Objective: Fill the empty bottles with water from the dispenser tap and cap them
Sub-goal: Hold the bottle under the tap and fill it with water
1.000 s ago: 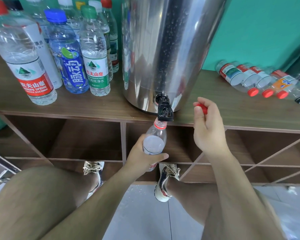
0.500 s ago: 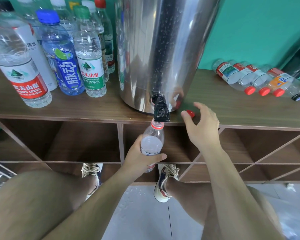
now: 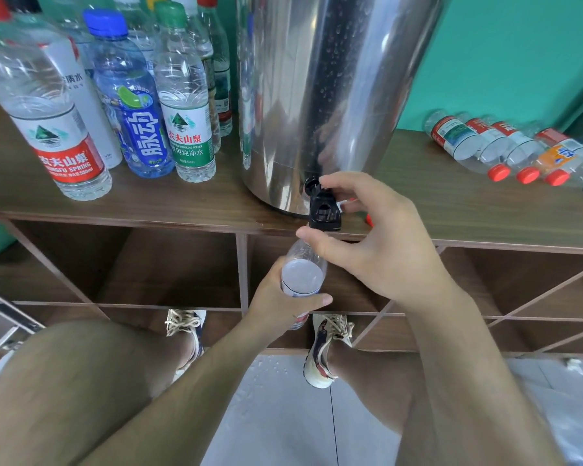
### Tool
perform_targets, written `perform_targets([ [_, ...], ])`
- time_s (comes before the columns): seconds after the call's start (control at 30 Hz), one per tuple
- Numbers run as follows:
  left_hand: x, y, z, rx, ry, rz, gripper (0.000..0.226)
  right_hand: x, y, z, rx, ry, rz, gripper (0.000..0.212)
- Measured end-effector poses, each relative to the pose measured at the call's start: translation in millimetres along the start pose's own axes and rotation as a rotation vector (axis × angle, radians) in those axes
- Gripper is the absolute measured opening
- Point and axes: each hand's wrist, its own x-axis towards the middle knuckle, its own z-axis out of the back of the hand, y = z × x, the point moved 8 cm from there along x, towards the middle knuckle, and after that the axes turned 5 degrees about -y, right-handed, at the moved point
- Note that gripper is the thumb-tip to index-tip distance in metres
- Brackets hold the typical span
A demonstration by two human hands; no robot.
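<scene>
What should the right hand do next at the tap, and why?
Probably work the tap to start the water. The right hand curls its fingers around it, the left hand holds the bottle right under it, and no stream of water shows yet.

At the left, the red-label bottle [image 3: 64, 159] reads 农夫山泉, then "SPRING 550ml" beneath. Beside it, the blue-capped bottle [image 3: 142, 139] says 脉动 in white. The green-label bottle [image 3: 189, 142] reads 农夫山泉 and 饮用纯净水. At the right, the orange-label bottle [image 3: 559, 156] has print too blurred to read.
</scene>
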Motion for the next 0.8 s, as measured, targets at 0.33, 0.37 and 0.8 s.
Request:
perform_targets([
  [0.33,-1,0,6,0.005,-0.039,0.022,0.074,-4,-23,4,0.383,0.045,-0.024,0.044],
  [0.37,0,0,6,0.005,-0.04,0.021,0.073,-5,-23,5,0.361,0.043,-0.003,0.044],
  [0.8,-3,3,1,0.018,-0.017,0.044,0.073,-16,0,10,0.15,-0.094,0.262,0.052],
])
